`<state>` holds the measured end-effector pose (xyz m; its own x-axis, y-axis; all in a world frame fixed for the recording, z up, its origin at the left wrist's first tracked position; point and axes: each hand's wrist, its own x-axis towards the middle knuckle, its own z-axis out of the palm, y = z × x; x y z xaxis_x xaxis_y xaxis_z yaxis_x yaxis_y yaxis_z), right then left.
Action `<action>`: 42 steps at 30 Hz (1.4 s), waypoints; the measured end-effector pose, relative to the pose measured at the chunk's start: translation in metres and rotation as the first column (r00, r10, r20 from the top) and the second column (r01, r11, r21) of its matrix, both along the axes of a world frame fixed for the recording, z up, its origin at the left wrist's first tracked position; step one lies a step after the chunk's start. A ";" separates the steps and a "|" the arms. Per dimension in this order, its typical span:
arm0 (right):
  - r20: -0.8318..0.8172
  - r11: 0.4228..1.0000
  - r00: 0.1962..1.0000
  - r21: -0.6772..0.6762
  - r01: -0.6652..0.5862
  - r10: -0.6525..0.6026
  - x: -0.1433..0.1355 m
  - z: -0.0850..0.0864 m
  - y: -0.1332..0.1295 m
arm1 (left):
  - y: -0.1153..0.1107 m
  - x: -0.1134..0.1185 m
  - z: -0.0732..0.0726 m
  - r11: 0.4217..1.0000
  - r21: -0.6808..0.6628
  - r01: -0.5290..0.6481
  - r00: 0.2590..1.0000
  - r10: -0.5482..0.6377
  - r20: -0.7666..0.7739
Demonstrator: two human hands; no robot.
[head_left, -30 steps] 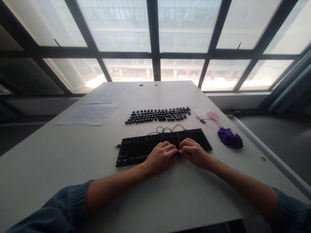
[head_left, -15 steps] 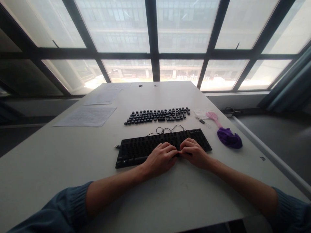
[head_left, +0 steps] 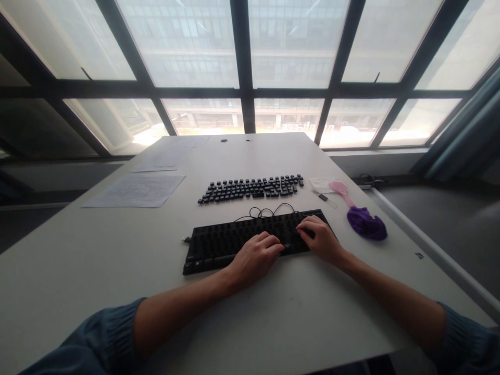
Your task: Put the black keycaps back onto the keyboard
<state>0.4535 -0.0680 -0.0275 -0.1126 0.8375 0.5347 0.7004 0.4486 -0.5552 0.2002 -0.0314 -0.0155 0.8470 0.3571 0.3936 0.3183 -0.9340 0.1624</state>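
Note:
A black keyboard [head_left: 222,245] lies on the white table, and much of its surface is too dark to make out. My left hand [head_left: 258,258] rests over its front edge, fingers bent together beside a small dark keycap [head_left: 287,246]. Whether those fingers hold anything is hidden. Over the right part of the keyboard is my right hand [head_left: 321,240], thumb and forefinger drawn together near the keys; anything between them is too small to see. Behind the keyboard, loose black keycaps [head_left: 253,188] lie in rows.
At the right are a pink-handled brush [head_left: 340,188], a purple cloth [head_left: 366,223] and a small wire tool [head_left: 322,197] by a clear bag. Papers [head_left: 135,191] lie at the left. A thin cable [head_left: 255,211] loops behind the keyboard; its plug [head_left: 186,239] sits at the left.
My right hand has moved right and slightly up, away from my left hand, uncovering a keycap at the front edge. My left hand has stayed nearly in place.

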 end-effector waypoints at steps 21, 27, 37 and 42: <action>0.018 0.998 0.998 0.026 -0.060 0.060 -0.050 -0.001 -0.009 | -0.012 -0.051 0.008 0.997 -0.010 -0.075 0.996 0.075 0.051; 0.032 0.998 0.998 0.028 -0.048 0.047 -0.049 0.004 -0.010 | -0.007 -0.053 0.008 0.969 -0.001 -0.248 0.967 0.247 0.053; 0.045 0.998 0.998 0.030 -0.054 0.053 -0.049 0.016 -0.003 | -0.006 -0.056 0.008 0.972 0.010 -0.233 0.972 0.233 -0.009; 0.085 0.999 0.996 0.041 0.006 -0.009 -0.049 0.031 0.036 | -0.005 -0.056 0.007 0.976 0.024 -0.218 0.976 0.218 -0.012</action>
<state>0.4049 -0.0324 0.0038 -0.1528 0.8161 0.5573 0.7475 0.4643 -0.4750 0.1446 -0.0364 -0.0082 0.7556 0.5250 0.3918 0.5166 -0.8453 0.1364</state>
